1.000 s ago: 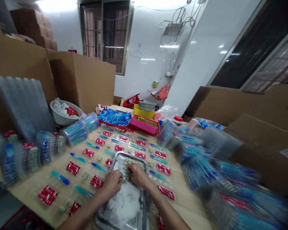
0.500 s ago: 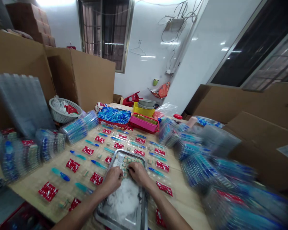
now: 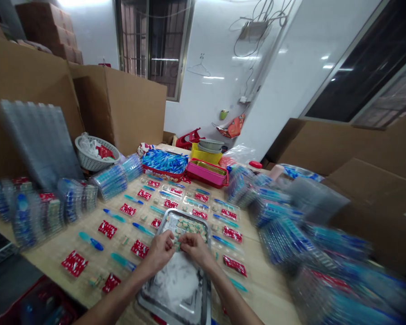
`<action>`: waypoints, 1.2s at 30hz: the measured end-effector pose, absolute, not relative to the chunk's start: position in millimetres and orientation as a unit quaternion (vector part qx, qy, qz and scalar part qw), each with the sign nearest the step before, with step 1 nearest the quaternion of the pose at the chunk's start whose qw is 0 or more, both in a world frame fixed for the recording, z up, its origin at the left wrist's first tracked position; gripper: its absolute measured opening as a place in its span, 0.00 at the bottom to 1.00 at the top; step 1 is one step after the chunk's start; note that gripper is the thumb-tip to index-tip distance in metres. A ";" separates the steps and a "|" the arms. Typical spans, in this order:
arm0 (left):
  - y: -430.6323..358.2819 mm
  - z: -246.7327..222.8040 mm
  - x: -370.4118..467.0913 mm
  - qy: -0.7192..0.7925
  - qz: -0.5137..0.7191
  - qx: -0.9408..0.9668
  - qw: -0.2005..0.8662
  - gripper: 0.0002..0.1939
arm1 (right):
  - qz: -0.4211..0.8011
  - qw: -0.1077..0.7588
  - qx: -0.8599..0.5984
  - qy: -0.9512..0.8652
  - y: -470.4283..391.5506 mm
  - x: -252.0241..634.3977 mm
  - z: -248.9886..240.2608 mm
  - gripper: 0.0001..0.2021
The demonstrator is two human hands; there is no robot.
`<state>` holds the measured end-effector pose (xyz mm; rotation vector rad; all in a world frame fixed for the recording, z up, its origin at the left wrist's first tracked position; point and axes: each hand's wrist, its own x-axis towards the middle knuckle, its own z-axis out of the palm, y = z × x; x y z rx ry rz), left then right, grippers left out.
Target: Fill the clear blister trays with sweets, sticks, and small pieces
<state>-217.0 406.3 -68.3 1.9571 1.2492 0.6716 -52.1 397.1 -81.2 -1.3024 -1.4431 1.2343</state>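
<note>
A metal tray (image 3: 208, 271) lies in front of me, with white powder (image 3: 179, 282) over its near half. Small pale pieces with greenish edges (image 3: 191, 225) are heaped at its far end. Above the middle of the tray, my left hand (image 3: 162, 248) has its fingers pinched together. My right hand (image 3: 192, 246) is beside it, fingertips also pinched and almost meeting the left ones. Whatever small thing is between the fingertips is too small and blurred to name. Clear plastic blister packs with a blue pen (image 3: 142, 229) and a red patterned packet (image 3: 140, 248) surround the tray.
Stacks of filled clear packs line the right side (image 3: 284, 239) and left side (image 3: 40, 219) of the table. At the back stand a red basket of blue pens (image 3: 164, 164) and a pink bin (image 3: 206, 174). Cardboard boxes (image 3: 135, 108) rise behind.
My right hand has drawn back slightly from the heap of pale pieces toward my left hand. The fingertips are now closer together. The whole view has shifted slightly.
</note>
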 end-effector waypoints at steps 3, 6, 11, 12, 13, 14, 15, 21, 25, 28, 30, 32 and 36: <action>403.6 -68.2 -220.2 0.485 0.240 0.769 0.340 0.11 | 0.459 0.382 -0.515 -0.615 392.3 -54.7 -79.8 0.07; 400.5 -70.5 -224.2 0.493 0.216 0.784 0.310 0.09 | 0.401 0.344 -0.536 -0.658 386.6 -58.9 -79.0 0.10; 396.7 -74.7 -228.8 0.494 0.176 0.805 0.279 0.12 | 0.324 0.291 -0.545 -0.717 377.9 -65.5 -72.8 0.14; 396.8 -75.1 -229.2 0.494 0.170 0.807 0.275 0.12 | 0.312 0.287 -0.547 -0.721 376.6 -66.2 -70.8 0.15; 397.0 -75.4 -229.4 0.494 0.165 0.809 0.273 0.12 | 0.301 0.285 -0.549 -0.725 375.4 -66.8 -68.9 0.15; 397.5 -75.6 -229.5 0.494 0.162 0.810 0.270 0.12 | 0.293 0.285 -0.550 -0.729 374.2 -67.4 -67.1 0.15; 398.1 -75.6 -229.5 0.494 0.158 0.812 0.269 0.13 | 0.287 0.286 -0.549 -0.731 373.1 -68.0 -65.8 0.14; 400.7 -75.0 -229.9 0.499 0.138 0.814 0.263 0.11 | 0.277 0.294 -0.568 -0.718 368.6 -74.9 -67.9 0.09; 401.1 -72.7 -230.3 0.514 0.131 0.808 0.258 0.12 | 0.258 0.304 -0.580 -0.710 369.0 -77.7 -72.4 0.10; 401.4 -70.7 -229.5 0.511 0.127 0.810 0.259 0.12 | 0.252 0.305 -0.580 -0.712 370.1 -77.8 -74.7 0.10; 401.7 -70.1 -229.0 0.505 0.128 0.813 0.260 0.11 | 0.250 0.309 -0.584 -0.708 370.8 -77.5 -76.4 0.10; 402.2 -70.8 -228.8 0.504 0.130 0.814 0.259 0.10 | 0.250 0.314 -0.588 -0.702 371.4 -77.0 -78.1 0.10; 404.2 -74.7 -228.2 0.501 0.131 0.815 0.260 0.07 | 0.267 0.324 -0.584 -0.695 371.9 -75.8 -79.7 0.12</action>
